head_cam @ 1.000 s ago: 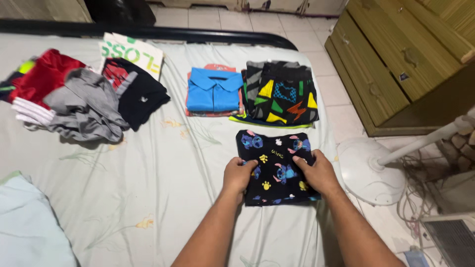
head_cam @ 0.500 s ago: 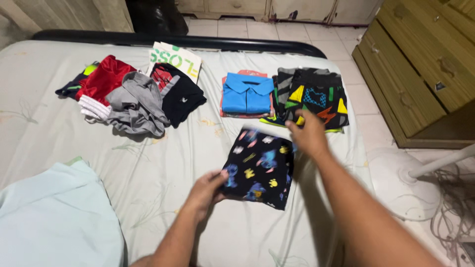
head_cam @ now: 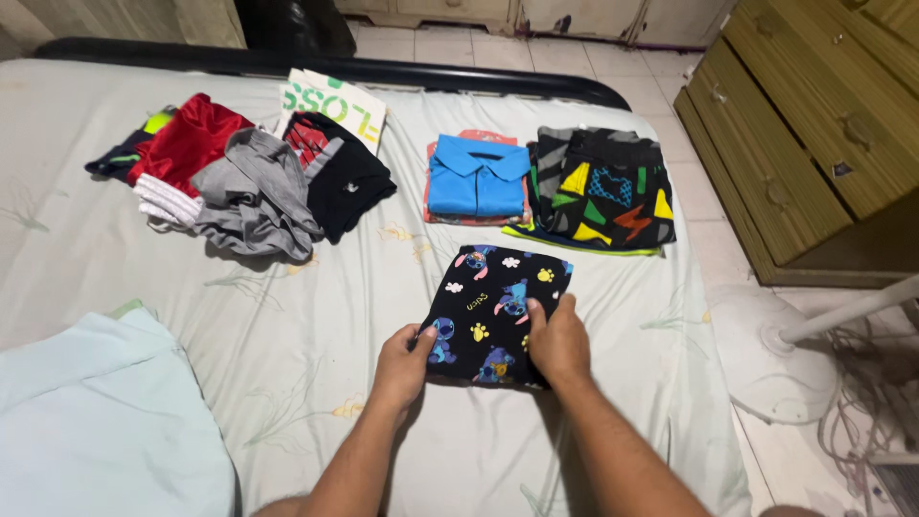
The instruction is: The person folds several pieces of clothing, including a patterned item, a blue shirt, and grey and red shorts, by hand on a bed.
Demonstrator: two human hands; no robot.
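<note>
A folded black garment printed with blue cartoon figures and yellow paw marks lies on the pale bed sheet. My left hand grips its near left corner. My right hand presses on and holds its near right edge. Just beyond it sit two folded stacks: a blue collared shirt on top of an orange piece, and black shorts with bright geometric shapes.
A loose heap of red, grey and black clothes lies at the far left, with a white printed shirt behind it. A light green cloth covers the near left. Right of the bed stand a wooden dresser and a white fan base.
My right hand came back from near the folded shorts to the near right edge of the cartoon garment. The garment now lies narrower and tilted, with both hands on it.
</note>
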